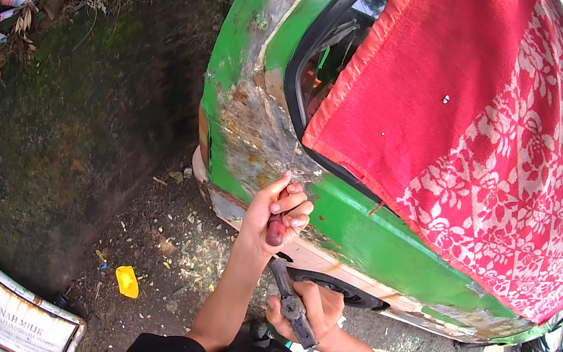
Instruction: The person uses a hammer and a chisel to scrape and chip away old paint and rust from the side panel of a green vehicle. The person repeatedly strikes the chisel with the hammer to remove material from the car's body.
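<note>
My left hand (277, 212) is wrapped round a screwdriver (276, 232) with a red-brown handle. Its thin shaft points away from me at the rusty, scraped body panel of a green car (376, 226), just below the rear window corner. Whether the tip touches the metal is hard to make out. Close to my body, my right hand (316, 312) grips a hammer (291, 306), whose dark metal head sits a little nearer to me than the screwdriver's butt, apart from it. My fingers hide most of the hammer's handle.
A red floral blanket (477, 132) drapes over the car's window and side. Left of the car rises a mossy dark wall or bank (71, 123). On the littered ground lies a yellow scrap (127, 282); a rusty-framed white sign (14, 307) is at lower left.
</note>
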Available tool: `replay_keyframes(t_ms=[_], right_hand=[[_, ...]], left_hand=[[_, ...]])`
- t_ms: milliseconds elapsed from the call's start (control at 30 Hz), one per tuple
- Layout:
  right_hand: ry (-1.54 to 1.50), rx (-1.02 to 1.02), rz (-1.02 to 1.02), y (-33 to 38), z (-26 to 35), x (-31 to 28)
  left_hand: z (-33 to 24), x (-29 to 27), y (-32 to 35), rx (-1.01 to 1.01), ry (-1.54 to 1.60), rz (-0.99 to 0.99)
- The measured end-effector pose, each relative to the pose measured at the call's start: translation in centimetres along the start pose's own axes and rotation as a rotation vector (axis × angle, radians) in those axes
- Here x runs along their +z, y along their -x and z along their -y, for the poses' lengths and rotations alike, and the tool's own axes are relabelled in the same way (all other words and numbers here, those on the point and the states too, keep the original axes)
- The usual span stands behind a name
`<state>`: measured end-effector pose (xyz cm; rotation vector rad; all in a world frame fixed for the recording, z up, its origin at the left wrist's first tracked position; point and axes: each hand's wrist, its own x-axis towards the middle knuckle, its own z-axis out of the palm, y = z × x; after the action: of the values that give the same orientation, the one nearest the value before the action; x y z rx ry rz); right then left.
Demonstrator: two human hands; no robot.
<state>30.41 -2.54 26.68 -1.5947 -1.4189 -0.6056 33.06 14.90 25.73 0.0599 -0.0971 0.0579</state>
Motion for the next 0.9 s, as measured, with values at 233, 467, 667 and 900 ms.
replay_keyframes(t_ms=[233,467,667,900], right_hand=[[-0.025,-0.075,0.03,-0.7,-0.4,0.4],[0.204,-0.147,0.147,-1.0,-2.2,2.0],[0.09,-0.34,0.037,-0.5,-0.5,0.9],[0.094,-0.323,0.04,-0.9,-0.1,0.6]], left_hand=[[-0.4,-0.6,-0.1,-0.025,-0.038,0.02],[0.0,-0.5,-0.4,-0.013,-0.026,0.014],[-0.6,-0.2,-0.6,-0.001,-0.002,0.037],[-0.3,0.1,-0.5,0.03,-0.028,0.034]])
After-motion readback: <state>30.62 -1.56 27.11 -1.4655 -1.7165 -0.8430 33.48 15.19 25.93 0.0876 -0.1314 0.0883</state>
